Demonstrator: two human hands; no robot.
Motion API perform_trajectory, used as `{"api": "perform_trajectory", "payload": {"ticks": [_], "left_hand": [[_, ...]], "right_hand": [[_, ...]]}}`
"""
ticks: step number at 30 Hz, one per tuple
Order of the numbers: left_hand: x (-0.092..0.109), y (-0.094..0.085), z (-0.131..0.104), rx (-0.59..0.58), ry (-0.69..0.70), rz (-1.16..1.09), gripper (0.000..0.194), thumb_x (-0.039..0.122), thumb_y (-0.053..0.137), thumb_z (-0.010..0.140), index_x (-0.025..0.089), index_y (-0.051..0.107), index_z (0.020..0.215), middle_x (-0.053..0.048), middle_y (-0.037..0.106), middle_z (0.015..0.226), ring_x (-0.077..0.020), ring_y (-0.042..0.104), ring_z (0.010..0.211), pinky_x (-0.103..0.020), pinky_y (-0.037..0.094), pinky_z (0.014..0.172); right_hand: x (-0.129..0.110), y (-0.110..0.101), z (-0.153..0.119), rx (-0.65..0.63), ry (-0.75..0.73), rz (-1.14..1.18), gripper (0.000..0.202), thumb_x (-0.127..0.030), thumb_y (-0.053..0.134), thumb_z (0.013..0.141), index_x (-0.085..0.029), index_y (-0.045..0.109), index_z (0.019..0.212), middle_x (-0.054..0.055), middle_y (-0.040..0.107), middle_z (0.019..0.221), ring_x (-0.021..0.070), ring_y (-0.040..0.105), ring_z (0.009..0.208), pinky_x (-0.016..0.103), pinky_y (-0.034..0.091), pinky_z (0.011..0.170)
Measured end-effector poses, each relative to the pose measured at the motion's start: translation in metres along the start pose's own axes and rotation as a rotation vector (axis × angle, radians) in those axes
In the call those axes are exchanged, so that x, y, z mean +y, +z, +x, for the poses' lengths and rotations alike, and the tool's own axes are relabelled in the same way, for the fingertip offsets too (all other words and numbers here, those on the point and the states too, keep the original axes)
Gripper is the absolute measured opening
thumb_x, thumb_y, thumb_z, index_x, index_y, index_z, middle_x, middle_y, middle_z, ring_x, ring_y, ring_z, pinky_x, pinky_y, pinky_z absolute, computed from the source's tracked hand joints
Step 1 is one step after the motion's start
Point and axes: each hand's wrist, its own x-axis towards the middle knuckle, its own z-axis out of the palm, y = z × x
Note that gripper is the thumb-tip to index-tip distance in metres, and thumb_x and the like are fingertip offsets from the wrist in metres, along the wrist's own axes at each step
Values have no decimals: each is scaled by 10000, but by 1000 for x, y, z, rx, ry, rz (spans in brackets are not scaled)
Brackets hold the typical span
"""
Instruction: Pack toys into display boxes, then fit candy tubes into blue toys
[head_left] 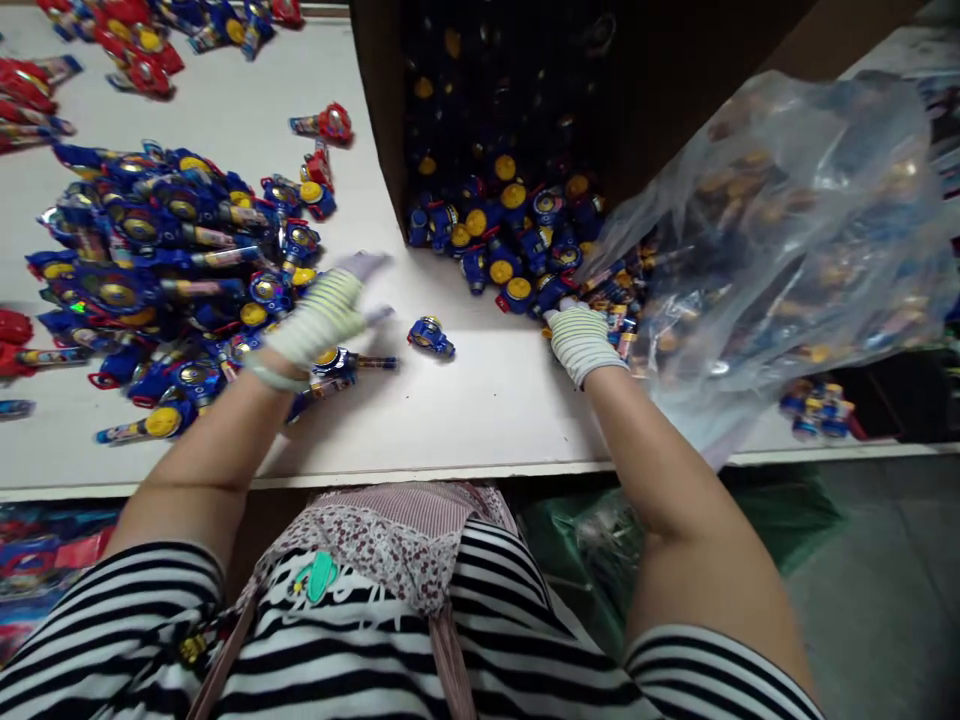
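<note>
My left hand, in a striped knit glove with bare fingertips, hovers at the right edge of a heap of blue toys with clear printed tubes. Its fingers are stretched and apart, slightly blurred, with nothing in them. A single blue toy without a tube lies on the table between my hands. My right hand, gloved the same way, is bent over small printed tubes at the mouth of a clear plastic bag. Its fingers are curled in; whatever they hold is hidden.
A cardboard box on its side spills blue toys with yellow discs onto the white table. Red toys lie at the far left, and a red one nearer the box. Small tubes sit at the right edge.
</note>
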Motion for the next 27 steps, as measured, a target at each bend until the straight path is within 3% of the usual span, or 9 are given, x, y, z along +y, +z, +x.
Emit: {"api": "perform_trajectory", "payload": {"ticks": [2,5,9,12,14,16,22,25,27], "left_hand": [[32,51,25,-247,122,-10,661,245,737,789,154,478,1391,-156,456,1456,-345,451,1335,-528,377,1152],[52,89,34,-350,103,-174,502,174,687,803,128,570,1289,-173,560,1312,-316,562,1190,-470,471,1043],[45,77,9,-239,-36,-751,521,288,703,837,162,536,1313,-119,638,1193,-243,630,1065,-398,506,977],[40,58,-8,-217,-51,-968,557,397,743,824,183,551,1301,-104,645,1191,-232,626,1064,-372,493,985],[39,50,-13,-222,-23,-988,546,426,746,821,182,568,1277,-104,632,1190,-237,607,1087,-370,475,1004],[40,47,-14,-241,5,-983,529,443,727,837,179,566,1266,-106,614,1185,-238,592,1088,-373,469,1003],[41,51,-11,-351,147,-892,544,533,675,864,186,555,1265,-116,591,1156,-238,585,1028,-392,489,961],[43,53,-6,-331,282,-870,571,611,615,878,197,566,1269,-132,577,1179,-266,573,1086,-428,478,1000],[43,53,-2,-287,394,-867,589,641,596,875,213,577,1279,-150,551,1242,-294,538,1183,-455,448,1054]], "right_hand": [[-1,-3,0,-12,-28,-32,400,-168,393,974,-148,678,1254,221,578,1310,344,536,1173,430,457,876],[-5,-1,-13,50,-128,22,316,-226,508,940,-159,712,1174,200,607,1261,351,523,1169,454,440,909],[-38,12,-43,134,-285,443,294,-320,556,938,-154,668,1154,148,671,1137,281,595,1043,425,459,928],[-73,18,-63,200,-348,868,345,-393,450,995,-166,603,1206,122,682,1093,233,631,949,377,506,870],[-90,17,-71,257,-379,968,357,-405,432,997,-168,593,1209,130,670,1122,241,632,986,381,512,886],[-99,13,-76,269,-397,917,363,-393,452,981,-156,597,1214,147,658,1134,259,627,1013,386,513,888],[-99,2,-94,114,-367,661,401,-402,439,981,-138,594,1240,169,659,1129,260,634,886,358,493,767],[-102,3,-103,39,-333,880,393,-482,441,972,-163,631,1099,118,675,997,205,599,789,310,463,713],[-106,5,-105,-136,-333,1189,510,-594,349,977,-172,635,1003,65,630,807,155,524,636,270,428,604]]}}
